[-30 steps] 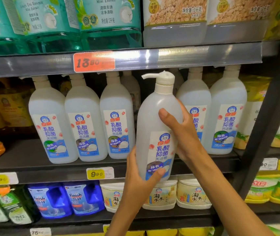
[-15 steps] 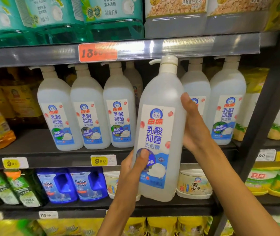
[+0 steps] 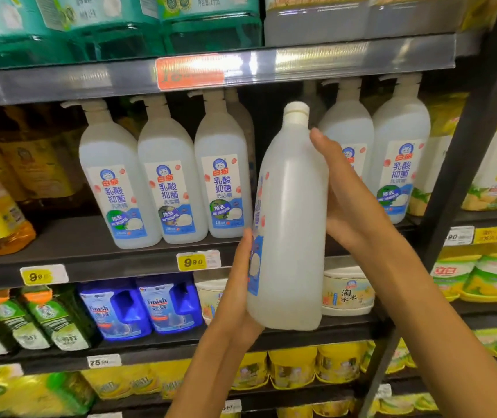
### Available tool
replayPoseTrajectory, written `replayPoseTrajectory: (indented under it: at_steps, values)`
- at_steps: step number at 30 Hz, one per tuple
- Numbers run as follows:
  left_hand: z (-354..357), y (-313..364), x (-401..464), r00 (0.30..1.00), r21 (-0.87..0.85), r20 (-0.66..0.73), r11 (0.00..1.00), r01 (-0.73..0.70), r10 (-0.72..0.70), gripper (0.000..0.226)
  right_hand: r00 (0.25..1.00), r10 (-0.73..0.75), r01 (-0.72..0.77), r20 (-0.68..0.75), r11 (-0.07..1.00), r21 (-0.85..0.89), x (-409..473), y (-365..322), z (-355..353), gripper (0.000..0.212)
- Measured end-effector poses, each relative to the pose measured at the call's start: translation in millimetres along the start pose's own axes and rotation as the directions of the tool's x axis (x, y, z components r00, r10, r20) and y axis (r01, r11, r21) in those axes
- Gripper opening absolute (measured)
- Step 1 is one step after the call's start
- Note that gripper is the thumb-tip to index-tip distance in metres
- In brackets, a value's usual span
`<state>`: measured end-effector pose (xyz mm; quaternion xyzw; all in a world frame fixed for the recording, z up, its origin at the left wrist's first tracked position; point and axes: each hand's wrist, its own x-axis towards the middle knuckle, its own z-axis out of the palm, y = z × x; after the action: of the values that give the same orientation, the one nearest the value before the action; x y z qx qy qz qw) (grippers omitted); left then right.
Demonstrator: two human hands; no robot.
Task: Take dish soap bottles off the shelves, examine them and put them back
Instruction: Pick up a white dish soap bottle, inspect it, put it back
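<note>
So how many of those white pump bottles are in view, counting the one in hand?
7: one held; three left on the shelf; one behind them; two right. More may be hidden behind.

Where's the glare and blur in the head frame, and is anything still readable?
Head view: strong glare on the shelf rail washes out the orange price tag; top-shelf green jugs are smeared by motion blur; edges bow from the wide-angle lens. The held bottle, gripped by left hand and right hand, is fairly sharp; the yellow price tag reads 9.90.
</note>
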<state>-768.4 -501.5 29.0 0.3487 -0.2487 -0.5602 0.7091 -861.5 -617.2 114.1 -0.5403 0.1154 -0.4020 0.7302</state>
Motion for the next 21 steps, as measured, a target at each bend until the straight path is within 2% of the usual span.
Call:
replayPoseTrajectory:
  at_steps: [2,4,5,7,9,10,11,13,14,16,21]
  values:
    - [-1,-3,-3,0.997,-0.062,0.052,0.997,0.052,-0.049,0.039,1.0,0.011,-0.011,0.025,1.0,0.018,-5,-1,-2,0.055]
    - [-2,-6,-8,0.986,-0.093,0.111,0.987,0.134,-0.124,0.039,0.998,0.042,-0.046,0.036,0.993,0.106,-8,2,-5,0.068]
    - [-1,-7,-12,0.98,-0.096,0.115,0.98,0.175,-0.164,0.05,0.997,0.071,-0.077,0.041,0.984,0.161,-9,4,-5,0.071]
    - [1,-9,-16,0.975,-0.029,0.071,0.977,0.212,-0.21,0.086,0.992,0.117,-0.125,0.047,0.965,0.229,-11,8,-5,0.074]
    - [2,-10,-20,0.975,0.007,0.118,0.982,0.189,-0.188,0.099,0.995,0.101,-0.102,0.019,0.972,0.21,-10,14,-6,0.065]
    - [0,-10,-20,0.98,0.013,0.124,0.988,0.154,-0.155,0.096,0.996,0.088,-0.088,0.009,0.978,0.189,-9,15,-7,0.058]
    - [-4,-10,-17,0.988,0.014,0.111,0.994,0.105,-0.106,0.081,0.997,0.083,-0.081,-0.007,0.983,0.162,-8,14,-8,0.051]
    - [-5,-5,-15,0.996,0.155,0.078,0.988,0.024,-0.037,0.04,0.996,0.071,-0.069,-0.05,0.996,0.059,-6,9,-9,0.042]
    - [-3,-3,-13,0.997,0.234,0.071,0.972,0.017,-0.034,0.037,0.996,0.057,-0.058,-0.061,0.998,-0.006,-5,6,-10,0.037]
    - [0,-4,-12,0.998,0.221,0.052,0.975,0.029,-0.041,0.042,0.996,0.059,-0.065,-0.061,0.992,-0.104,-2,1,-16,0.03]
    - [21,-18,-18,0.989,-0.096,0.151,0.995,0.016,-0.002,0.048,0.977,0.204,-0.21,-0.059,0.97,-0.123,1,-10,-23,0.032]
